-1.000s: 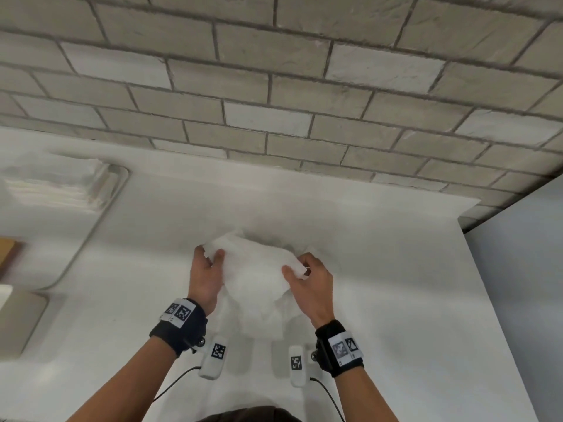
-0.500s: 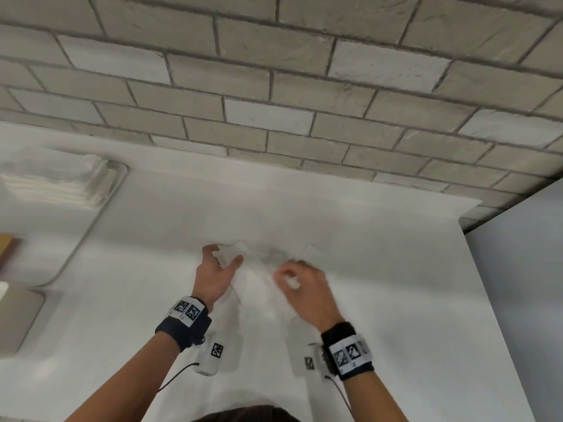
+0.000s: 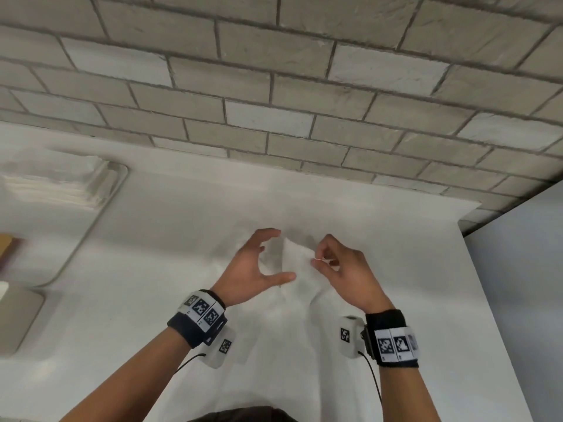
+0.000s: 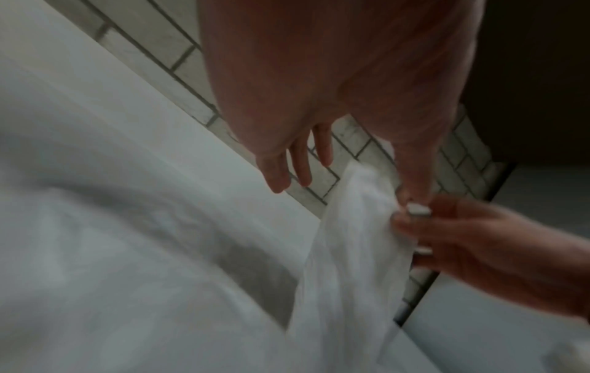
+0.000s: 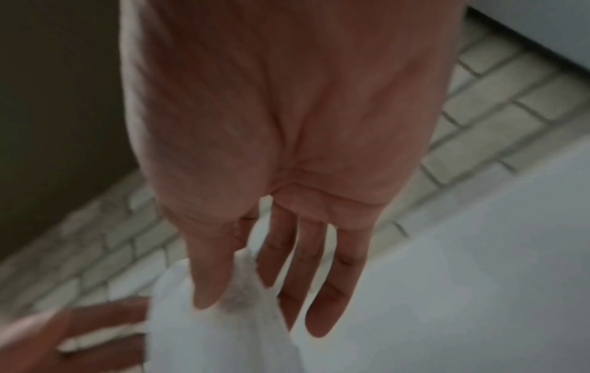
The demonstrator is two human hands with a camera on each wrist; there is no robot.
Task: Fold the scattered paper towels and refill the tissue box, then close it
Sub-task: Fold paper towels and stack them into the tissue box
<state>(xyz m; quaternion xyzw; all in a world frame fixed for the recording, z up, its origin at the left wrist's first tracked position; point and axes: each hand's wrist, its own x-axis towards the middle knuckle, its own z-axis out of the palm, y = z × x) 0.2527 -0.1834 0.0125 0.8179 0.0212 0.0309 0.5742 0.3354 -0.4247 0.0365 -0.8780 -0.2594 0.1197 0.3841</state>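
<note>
Right hand (image 3: 344, 269) pinches the white paper towel (image 3: 297, 260) at mid-frame, above the white surface (image 3: 152, 239); left hand (image 3: 253, 266) is spread, its thumb touching the towel. Wristbands (image 3: 396, 344) carry black-and-white square codes, no readable writing

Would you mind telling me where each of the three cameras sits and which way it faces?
Head: worn high, looking down at the white table; both forearms, left hand, right hand.
Left wrist: looks along the left hand's fingers toward the brick wall.
Right wrist: looks along the right hand's fingers.
All share the paper towel pinched by the right hand.
</note>
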